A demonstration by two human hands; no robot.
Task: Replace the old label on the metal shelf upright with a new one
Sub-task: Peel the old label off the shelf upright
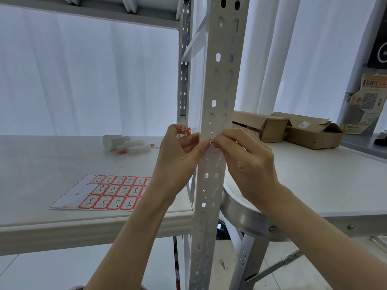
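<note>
A person's two bare hands work at a white perforated metal shelf upright (215, 114), seen from a head-worn camera. The left hand (178, 151) is curled narrow, gripping crumpled red-and-white scraps of the old label (187, 130) between its upper fingers, its thumb pressed to the upright's left edge. The right hand (245, 158) pinches its fingertips tight against the upright's face, at a small remnant too small to make out clearly. On the white shelf board (62, 160) to the left lies a sheet of new labels (109, 192), red-bordered with handwritten marks, several places on its left side already peeled bare. Farther back on the board rest a curled strip of white backing paper (112, 141) and two white markers (136, 146). To the right, cardboard boxes (289, 127) sit on a white desk (326, 181)
</note>
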